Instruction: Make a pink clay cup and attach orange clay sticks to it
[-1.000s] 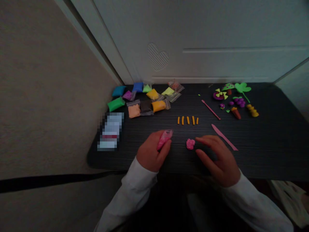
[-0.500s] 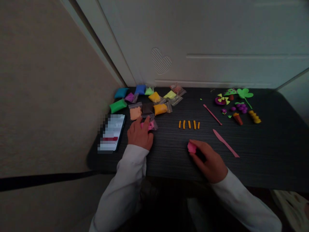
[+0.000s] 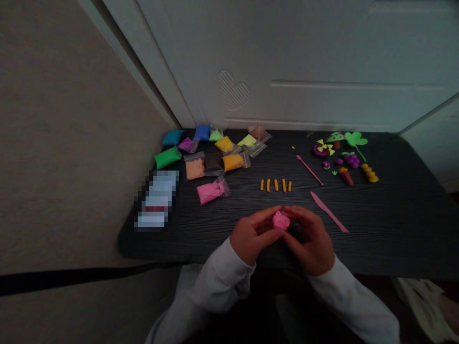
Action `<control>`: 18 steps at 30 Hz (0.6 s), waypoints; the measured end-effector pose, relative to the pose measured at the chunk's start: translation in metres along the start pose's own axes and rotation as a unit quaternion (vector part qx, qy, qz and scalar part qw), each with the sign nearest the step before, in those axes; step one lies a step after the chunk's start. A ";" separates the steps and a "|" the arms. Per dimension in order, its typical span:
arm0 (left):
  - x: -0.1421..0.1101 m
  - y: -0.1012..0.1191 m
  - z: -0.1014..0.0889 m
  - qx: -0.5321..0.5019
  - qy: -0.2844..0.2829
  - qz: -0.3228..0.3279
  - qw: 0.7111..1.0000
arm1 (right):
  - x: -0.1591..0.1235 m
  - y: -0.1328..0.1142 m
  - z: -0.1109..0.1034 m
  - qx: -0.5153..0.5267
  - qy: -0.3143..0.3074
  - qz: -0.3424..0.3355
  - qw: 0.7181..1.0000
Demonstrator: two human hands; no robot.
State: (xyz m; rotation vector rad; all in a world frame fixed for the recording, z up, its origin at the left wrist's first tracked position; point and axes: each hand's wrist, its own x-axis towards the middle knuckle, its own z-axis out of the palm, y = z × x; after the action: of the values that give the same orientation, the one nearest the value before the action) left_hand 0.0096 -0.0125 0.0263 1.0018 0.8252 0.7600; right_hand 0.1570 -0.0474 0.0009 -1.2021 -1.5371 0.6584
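A crumpled lump of pink modelling clay [image 3: 281,221] is pinched between both hands above the front of the dark table. My left hand [image 3: 253,234] grips it from the left with thumb and fingers. From the right, my right hand [image 3: 311,239] closes its fingertips on the same lump. Behind my hands lie several short orange clay strips [image 3: 276,185] in a row. A pink clay bag [image 3: 211,192] rests to the left of them. To the right are a pink plastic knife [image 3: 328,211] and a thin pink modelling stick [image 3: 310,170].
Bags of coloured clay, among them a green one [image 3: 168,157] and an orange one [image 3: 234,162], lie at the back left. A phone [image 3: 158,198] is at the table's left end. Small clay figures, such as purple grapes [image 3: 351,160] and a green clover [image 3: 356,139], sit at the back right.
My left hand has left the pink clay bag and moved right to take hold of the pink lump alongside my right hand. The view has shifted slightly.
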 end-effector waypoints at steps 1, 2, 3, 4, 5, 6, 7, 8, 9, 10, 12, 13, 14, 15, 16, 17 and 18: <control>0.002 -0.001 0.001 -0.032 0.003 -0.004 0.999 | 0.002 -0.001 -0.001 -0.018 -0.002 -0.014 1.000; 0.003 -0.001 0.001 -0.058 0.010 -0.006 0.998 | 0.004 -0.003 -0.002 -0.040 -0.007 -0.029 0.999; 0.005 -0.002 0.001 -0.080 0.019 -0.009 0.997 | 0.005 -0.005 -0.003 -0.062 -0.013 -0.041 0.997; 0.006 -0.002 0.001 -0.098 0.029 -0.012 0.995 | 0.006 -0.007 -0.005 -0.079 -0.018 -0.050 0.995; 0.007 -0.003 0.001 -0.111 0.038 -0.013 0.993 | 0.007 -0.008 -0.006 -0.091 -0.022 -0.053 0.994; 0.007 -0.003 0.001 -0.119 0.048 -0.014 0.992 | 0.008 -0.009 -0.007 -0.093 -0.025 -0.049 0.994; 0.007 -0.003 0.002 -0.122 0.056 -0.014 0.991 | 0.008 -0.010 -0.008 -0.087 -0.027 -0.040 0.995; 0.007 -0.003 0.003 -0.119 0.062 -0.011 0.991 | 0.007 -0.011 -0.009 -0.075 -0.031 -0.027 0.996; 0.007 -0.002 0.004 -0.112 0.064 -0.005 0.992 | 0.007 -0.011 -0.010 -0.059 -0.035 -0.013 0.998; 0.007 -0.002 0.005 -0.103 0.065 0.002 0.993 | 0.007 -0.011 -0.011 -0.044 -0.039 0.000 0.998; 0.006 -0.001 0.006 -0.085 0.061 0.016 0.994 | 0.006 -0.010 -0.013 -0.025 -0.050 0.019 0.998; 0.006 0.000 0.007 -0.078 0.060 0.021 0.995 | 0.006 -0.009 -0.013 -0.020 -0.057 0.025 0.998; 0.006 0.000 0.007 -0.072 0.059 0.023 0.995 | 0.006 -0.008 -0.014 -0.016 -0.065 0.031 0.997; 0.006 -0.001 0.007 -0.067 0.060 0.024 0.996 | 0.006 -0.008 -0.014 -0.013 -0.070 0.036 0.997; 0.006 -0.001 0.007 -0.062 0.063 0.024 0.996 | 0.006 -0.008 -0.013 -0.010 -0.075 0.041 0.996; 0.007 -0.002 0.007 -0.058 0.065 0.023 0.996 | 0.007 -0.008 -0.013 -0.009 -0.078 0.046 0.996; 0.006 -0.003 0.007 -0.056 0.068 0.024 0.996 | 0.008 -0.008 -0.012 -0.009 -0.077 0.052 0.996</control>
State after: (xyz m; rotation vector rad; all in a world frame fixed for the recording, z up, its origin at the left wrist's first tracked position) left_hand 0.0193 -0.0110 0.0241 0.8802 0.8682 0.9142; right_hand 0.1657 -0.0452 0.0146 -1.2767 -1.6192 0.8236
